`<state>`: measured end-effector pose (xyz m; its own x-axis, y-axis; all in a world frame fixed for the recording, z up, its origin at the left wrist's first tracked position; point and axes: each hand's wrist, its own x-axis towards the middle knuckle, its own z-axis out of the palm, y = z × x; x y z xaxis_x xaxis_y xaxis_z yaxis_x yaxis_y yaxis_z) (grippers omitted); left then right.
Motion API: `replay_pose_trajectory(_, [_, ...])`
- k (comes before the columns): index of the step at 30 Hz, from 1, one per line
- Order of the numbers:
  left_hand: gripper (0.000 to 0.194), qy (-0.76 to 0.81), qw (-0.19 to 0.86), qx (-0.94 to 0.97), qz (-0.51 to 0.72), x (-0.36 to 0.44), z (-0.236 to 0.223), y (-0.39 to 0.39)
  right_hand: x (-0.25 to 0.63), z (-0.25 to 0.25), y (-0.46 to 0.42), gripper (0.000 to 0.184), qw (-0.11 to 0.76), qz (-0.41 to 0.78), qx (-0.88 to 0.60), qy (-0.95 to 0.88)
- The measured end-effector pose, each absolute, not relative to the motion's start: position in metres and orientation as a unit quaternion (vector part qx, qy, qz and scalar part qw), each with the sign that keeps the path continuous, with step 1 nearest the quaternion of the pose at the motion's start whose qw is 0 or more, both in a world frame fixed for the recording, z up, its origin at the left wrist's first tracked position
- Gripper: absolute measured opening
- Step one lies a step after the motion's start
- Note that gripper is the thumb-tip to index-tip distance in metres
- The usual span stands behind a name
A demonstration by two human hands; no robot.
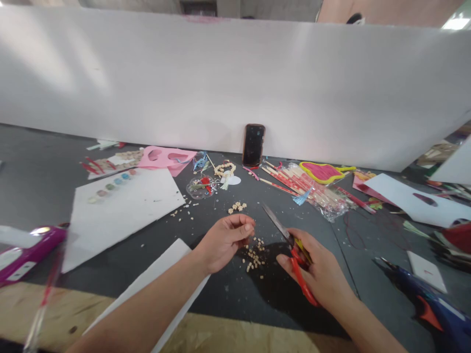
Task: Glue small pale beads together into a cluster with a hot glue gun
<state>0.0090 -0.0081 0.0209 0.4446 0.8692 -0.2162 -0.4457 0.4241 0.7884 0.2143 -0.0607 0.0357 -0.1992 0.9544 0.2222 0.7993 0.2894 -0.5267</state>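
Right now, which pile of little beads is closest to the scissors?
The cream pile between the left hand and the right hand, just beside the red-handled scissors. The other pile lies farther up the dark table, away from both hands.

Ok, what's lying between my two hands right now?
In the head view, a loose scatter of small beige pieces lies between your left hand and your right hand.
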Motion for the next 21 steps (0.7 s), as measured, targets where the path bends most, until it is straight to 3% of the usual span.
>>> replay_pose_trajectory(21, [0.015, 0.292, 0.776, 0.324, 0.456, 0.0126, 0.0214, -0.0098, 0.2099, 0.0343, -0.0601, 0.044, 0.192, 0.014, -0.548, -0.814])
